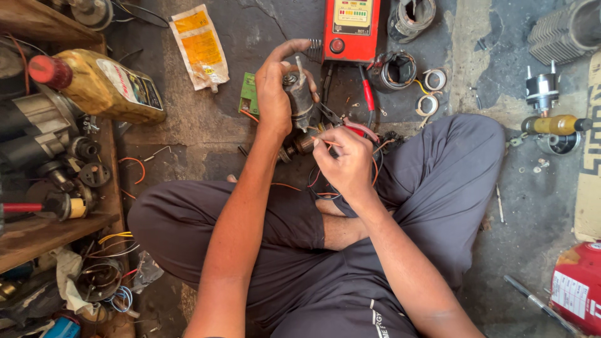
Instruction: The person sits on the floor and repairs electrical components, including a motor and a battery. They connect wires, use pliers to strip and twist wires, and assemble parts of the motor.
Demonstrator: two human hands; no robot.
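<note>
Wiring a small motor over the lap
Left hand (273,84) grips motor (299,94); right hand (343,161) pinches orange wire (330,143); seating it needs steadiness

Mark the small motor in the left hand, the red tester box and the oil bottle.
small motor (299,94), head view, on its grey housing.
red tester box (350,39), head view, on its red front face.
oil bottle (103,87), head view, on its yellow body.

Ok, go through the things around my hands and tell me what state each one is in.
Left hand: gripping the small motor.
Small motor: held upright off the floor.
Right hand: pinching an orange wire.
Orange wire: pulled taut.
Oil bottle: lying down, capped.
Red tester box: flat on the floor.
</note>
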